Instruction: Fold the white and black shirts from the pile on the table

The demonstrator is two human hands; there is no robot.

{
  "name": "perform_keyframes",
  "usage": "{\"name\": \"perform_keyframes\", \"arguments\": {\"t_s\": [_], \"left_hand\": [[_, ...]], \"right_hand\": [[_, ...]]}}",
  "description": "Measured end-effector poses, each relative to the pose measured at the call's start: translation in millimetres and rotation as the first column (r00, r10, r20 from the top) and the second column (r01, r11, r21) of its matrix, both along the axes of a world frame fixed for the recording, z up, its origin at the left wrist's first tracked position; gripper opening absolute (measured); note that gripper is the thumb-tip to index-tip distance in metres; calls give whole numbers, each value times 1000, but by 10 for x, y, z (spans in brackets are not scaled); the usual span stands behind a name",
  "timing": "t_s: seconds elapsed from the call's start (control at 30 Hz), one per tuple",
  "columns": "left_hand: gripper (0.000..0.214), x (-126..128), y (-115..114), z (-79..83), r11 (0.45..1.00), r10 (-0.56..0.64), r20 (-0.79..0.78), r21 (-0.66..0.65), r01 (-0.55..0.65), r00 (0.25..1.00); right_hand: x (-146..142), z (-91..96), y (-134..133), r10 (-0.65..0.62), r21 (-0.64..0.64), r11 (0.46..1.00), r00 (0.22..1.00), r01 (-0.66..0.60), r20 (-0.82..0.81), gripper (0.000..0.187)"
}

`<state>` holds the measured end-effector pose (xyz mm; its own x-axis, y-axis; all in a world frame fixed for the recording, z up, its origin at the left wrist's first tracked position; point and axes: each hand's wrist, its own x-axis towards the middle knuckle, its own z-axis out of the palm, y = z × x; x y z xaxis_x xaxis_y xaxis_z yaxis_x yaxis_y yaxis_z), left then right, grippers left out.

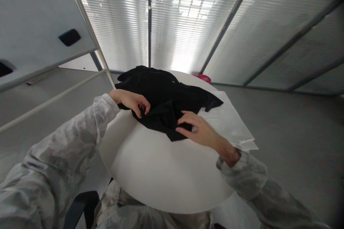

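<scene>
A crumpled black garment lies on the far half of a round white table. My left hand pinches the cloth at its near left edge, fingers curled around a fold. At the near right corner of the garment, my right hand has its fingers closed on the fabric. Both arms wear pale patterned sleeves.
A flat white sheet or bag lies under the garment on the table's right side and overhangs the rim. A small red object sits behind the table. A white board on a frame stands at left. Blinds cover the glass wall behind.
</scene>
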<state>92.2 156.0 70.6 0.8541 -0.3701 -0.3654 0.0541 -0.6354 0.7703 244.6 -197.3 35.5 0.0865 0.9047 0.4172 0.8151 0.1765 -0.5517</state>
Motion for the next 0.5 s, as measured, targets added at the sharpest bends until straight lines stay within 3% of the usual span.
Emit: {"name": "perform_keyframes", "arguments": {"t_s": [0.1, 0.17, 0.23, 0.33, 0.43, 0.5], "left_hand": [[17, -139, 24, 71, 962, 20, -95, 275, 7, 995], [15, -181, -30, 90, 934, 29, -44, 358, -12, 999], [16, -180, -154, 96, 950, 27, 77, 307, -50, 997], [28, -131, -454, 61, 992, 46, 222, 103, -70, 974], [56, -95, -811, -54, 1000, 9, 213, 21, -14, 977], [77, -99, -1015, -163, 991, -26, 235, 136, -7, 972]], "right_hand": [[-133, 117, -94, 148, -94, 984, 987, -153, -59, 12], [-60, 132, -91, 48, -113, 992, 996, -57, -76, 20], [103, 75, -40, -142, -112, 984, 990, 140, -13, 24], [378, -113, 78, -373, -102, 912, 907, 397, 195, 27], [547, -319, 178, -438, -147, 849, 831, 508, 342, 47], [587, -404, 226, -431, -188, 829, 816, 527, 386, 50]]}}
